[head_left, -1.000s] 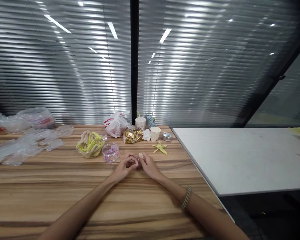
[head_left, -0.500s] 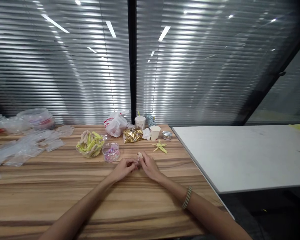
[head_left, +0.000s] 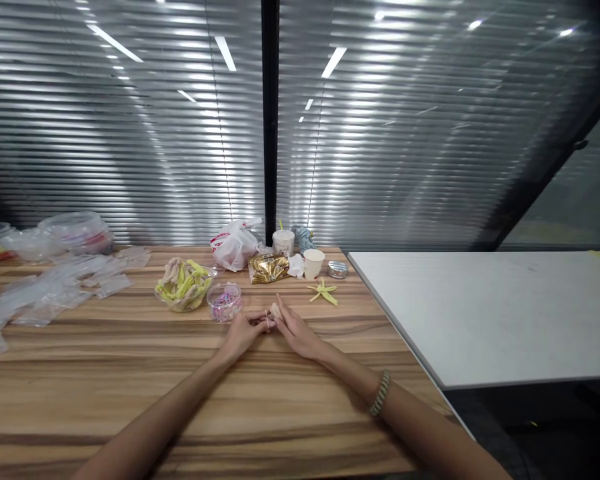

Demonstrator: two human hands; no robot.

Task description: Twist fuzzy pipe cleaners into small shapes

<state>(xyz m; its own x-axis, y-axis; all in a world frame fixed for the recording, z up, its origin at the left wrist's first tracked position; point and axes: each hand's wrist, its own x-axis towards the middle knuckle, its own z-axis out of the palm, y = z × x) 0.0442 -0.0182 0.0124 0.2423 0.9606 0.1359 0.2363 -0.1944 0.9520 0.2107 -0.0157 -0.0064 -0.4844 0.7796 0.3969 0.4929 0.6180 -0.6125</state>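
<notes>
Over the wooden table my two hands meet, fingertips nearly touching. My right hand (head_left: 299, 335) pinches a small beige soft piece (head_left: 275, 311) between thumb and fingers. Closed beside it, my left hand (head_left: 243, 335) has a thin pale band (head_left: 267, 321) at its fingertips; its exact shape is too small to make out. Left of the hands stands a round clear tub (head_left: 225, 302) of small pink and purple bands. A yellow star-shaped bundle of strips (head_left: 323, 291) lies beyond my right hand. Yellow and beige soft strips fill a clear bag (head_left: 183, 285) further left.
At the back are a white plastic bag (head_left: 234, 248), a gold packet (head_left: 269, 268), a paper cup (head_left: 313, 264), a lidded cup (head_left: 283, 243) and a round tin (head_left: 337, 269). Clear plastic bags (head_left: 55, 288) spread leftward. A white table (head_left: 485, 313) adjoins on the right.
The view has shifted slightly. The fingers of my right hand have straightened somewhat around the beige piece, and the pale band now sits lower, around my left fingertips.
</notes>
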